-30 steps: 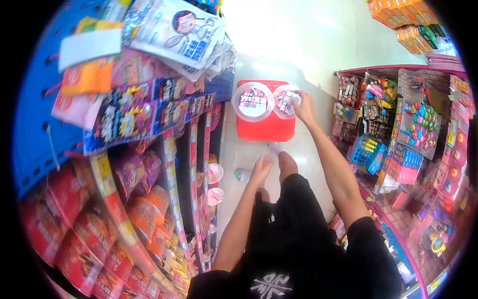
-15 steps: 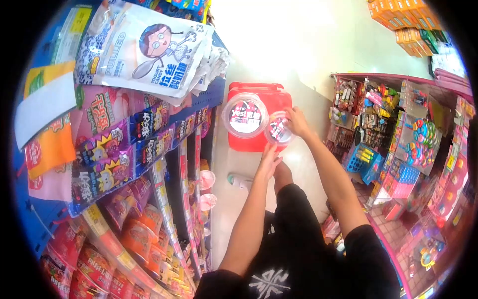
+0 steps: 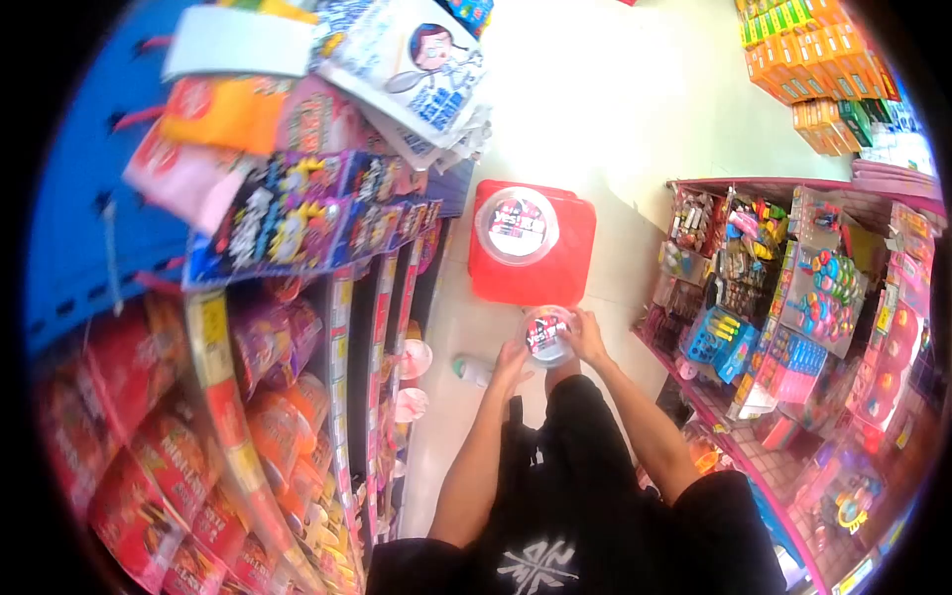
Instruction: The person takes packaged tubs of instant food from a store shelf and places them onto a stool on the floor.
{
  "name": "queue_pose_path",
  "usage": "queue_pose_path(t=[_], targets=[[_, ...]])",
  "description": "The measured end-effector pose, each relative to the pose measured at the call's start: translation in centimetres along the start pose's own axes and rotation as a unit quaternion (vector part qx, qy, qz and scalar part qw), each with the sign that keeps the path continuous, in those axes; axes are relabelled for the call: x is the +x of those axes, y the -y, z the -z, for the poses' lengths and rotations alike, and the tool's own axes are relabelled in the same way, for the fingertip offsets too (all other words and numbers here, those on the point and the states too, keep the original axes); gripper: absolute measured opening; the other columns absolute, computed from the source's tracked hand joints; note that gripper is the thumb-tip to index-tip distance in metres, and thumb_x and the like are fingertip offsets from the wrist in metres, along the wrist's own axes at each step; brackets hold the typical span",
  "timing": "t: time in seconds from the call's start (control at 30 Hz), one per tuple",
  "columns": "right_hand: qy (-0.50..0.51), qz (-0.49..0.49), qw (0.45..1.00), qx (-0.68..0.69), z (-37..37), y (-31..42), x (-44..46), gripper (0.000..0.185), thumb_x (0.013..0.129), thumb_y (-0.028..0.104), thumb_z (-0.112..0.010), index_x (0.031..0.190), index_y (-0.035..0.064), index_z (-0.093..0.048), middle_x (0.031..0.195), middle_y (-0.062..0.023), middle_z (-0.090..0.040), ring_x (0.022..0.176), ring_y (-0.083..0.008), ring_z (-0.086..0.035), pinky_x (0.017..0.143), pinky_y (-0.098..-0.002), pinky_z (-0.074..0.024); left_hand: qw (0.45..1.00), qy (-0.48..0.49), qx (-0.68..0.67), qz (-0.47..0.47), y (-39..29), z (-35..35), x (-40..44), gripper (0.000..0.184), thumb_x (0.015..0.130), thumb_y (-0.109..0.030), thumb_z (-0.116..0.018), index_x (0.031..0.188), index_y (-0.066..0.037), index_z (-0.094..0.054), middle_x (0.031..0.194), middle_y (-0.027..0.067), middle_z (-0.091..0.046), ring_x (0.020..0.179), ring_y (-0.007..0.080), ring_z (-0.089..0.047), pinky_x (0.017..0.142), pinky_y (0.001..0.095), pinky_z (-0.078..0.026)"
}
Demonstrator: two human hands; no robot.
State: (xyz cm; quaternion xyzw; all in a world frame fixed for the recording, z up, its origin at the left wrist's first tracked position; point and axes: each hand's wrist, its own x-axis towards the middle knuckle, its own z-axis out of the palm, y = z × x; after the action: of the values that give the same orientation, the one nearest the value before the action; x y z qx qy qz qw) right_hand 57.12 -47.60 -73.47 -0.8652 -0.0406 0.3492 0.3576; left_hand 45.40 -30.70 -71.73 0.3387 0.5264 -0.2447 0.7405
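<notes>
Left hand [image 3: 512, 361] and right hand [image 3: 587, 337] hold a small clear tub [image 3: 547, 335] between them, off the red stand [image 3: 531, 283], just beyond its near edge. A larger tub [image 3: 517, 226] sits toward the far left corner. Some fingertips are hidden; contents and fine print are unclear.

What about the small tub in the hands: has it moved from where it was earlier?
Yes: judged against the red stand, the small tub has moved toward the person, away from the big tub.
</notes>
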Motion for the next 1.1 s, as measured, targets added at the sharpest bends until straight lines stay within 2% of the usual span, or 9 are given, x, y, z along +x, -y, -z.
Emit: queue_pose_path(t=[0.07,0.27,0.37,0.43,0.57,0.7,0.73,0.93,1.1], targets=[[-0.035,0.006,0.996,0.077,-0.6,2.0,-2.7,0.057,0.075,0.015,-0.070,0.124,0.0047,-0.045,0.105,-0.0198,-0.049,0.098,-0.0326,-0.051,0.087,-0.0389,-0.0437,0.999,-0.020,0.013,-0.030,0.6,1.6,-1.6,0.053,0.089,-0.022,-0.060,0.132,-0.011,-0.032,0.116,0.0116,-0.046,0.107,0.0224,-0.049,0.082,0.0478,-0.053],[-0.053,0.066,0.975,0.207,-1.8,9.0,-10.5,0.058,0.079,0.019,-0.067,0.127,0.0009,-0.040,0.106,-0.0168,-0.049,0.093,-0.0285,-0.052,0.082,-0.0364,-0.0435,0.986,-0.054,0.074,-0.136,0.3,6.0,-9.5,0.047,0.088,-0.017,-0.060,0.128,-0.009,-0.038,0.104,0.0104,-0.047,0.090,0.0199,-0.055,0.067,0.0366,-0.058],[-0.066,0.203,0.974,0.080,-1.9,12.0,-13.5,0.056,0.078,0.019,-0.069,0.123,0.0005,-0.042,0.108,-0.0163,-0.048,0.093,-0.0285,-0.052,0.079,-0.0355,-0.0440,0.977,-0.061,0.046,-0.198,0.6,8.2,-13.1,0.046,0.088,-0.017,-0.060,0.127,-0.007,-0.039,0.100,0.0090,-0.046,0.087,0.0183,-0.054,0.063,0.0330,-0.057],[-0.057,0.266,0.959,0.078,-1.5,14.9,-15.3,0.057,0.075,0.020,-0.072,0.120,0.0010,-0.044,0.111,-0.0172,-0.046,0.097,-0.0298,-0.050,0.079,-0.0366,-0.0437,0.971,-0.054,0.028,-0.233,0.0,9.3,-16.6,0.045,0.088,-0.017,-0.060,0.127,-0.007,-0.039,0.098,0.0081,-0.046,0.087,0.0174,-0.054,0.062,0.0322,-0.057],[-0.022,0.378,0.924,0.056,0.2,21.4,-20.0,0.058,0.072,0.020,-0.074,0.121,0.0049,-0.046,0.118,-0.0191,-0.041,0.106,-0.0316,-0.047,0.085,-0.0386,-0.0429,0.931,-0.089,0.043,-0.351,0.4,12.0,-22.7,0.042,0.088,-0.013,-0.060,0.124,-0.003,-0.042,0.091,0.0078,-0.054,0.066,0.0121,-0.056,0.047,0.0223,-0.047],[0.014,0.492,0.869,0.055,0.6,26.6,-24.0,0.052,0.071,0.013,-0.074,0.116,0.0055,-0.050,0.120,-0.0195,-0.041,0.106,-0.0317,-0.047,0.086,-0.0384,-0.0429,0.892,-0.136,-0.008,-0.432,-0.5,12.6,-33.2,0.039,0.087,-0.010,-0.060,0.122,-0.003,-0.044,0.085,0.0051,-0.050,0.066,0.0109,-0.055,0.040,0.0205,-0.042],[0.021,0.521,0.851,0.062,0.3,27.7,-24.8,0.050,0.071,0.012,-0.074,0.115,0.0054,-0.051,0.119,-0.0193,-0.041,0.106,-0.0318,-0.047,0.086,-0.0387,-0.0428,0.881,-0.150,0.002,-0.449,-0.2,13.3,-35.4,0.036,0.087,-0.008,-0.058,0.119,-0.004,-0.042,0.091,0.0045,-0.049,0.073,0.0103,-0.054,0.040,0.0207,-0.043],[0.038,0.676,0.726,0.121,-1.7,36.0,-31.9,0.051,0.068,0.001,-0.073,0.113,0.0098,-0.051,0.122,-0.0189,-0.044,0.092,-0.0268,-0.051,0.077,-0.0358,-0.0418,0.784,-0.266,-0.052,-0.559,3.4,17.1,-46.9,0.038,0.087,-0.014,-0.062,0.118,-0.003,-0.043,0.094,0.0064,-0.055,0.078,0.0101,-0.056,0.045,0.0179,-0.042],[0.085,0.737,0.640,0.200,-4.9,42.4,-38.8,0.049,0.066,-0.004,-0.069,0.110,0.0134,-0.054,0.123,-0.0194,-0.045,0.099,-0.0282,-0.050,0.080,-0.0372,-0.0407,0.560,-0.372,-0.084,-0.735,6.2,19.7,-54.4,0.043,0.084,-0.015,-0.067,0.119,-0.001,-0.045,0.095,0.0063,-0.051,0.081,0.0124,-0.053,0.069,0.0267,-0.044]])
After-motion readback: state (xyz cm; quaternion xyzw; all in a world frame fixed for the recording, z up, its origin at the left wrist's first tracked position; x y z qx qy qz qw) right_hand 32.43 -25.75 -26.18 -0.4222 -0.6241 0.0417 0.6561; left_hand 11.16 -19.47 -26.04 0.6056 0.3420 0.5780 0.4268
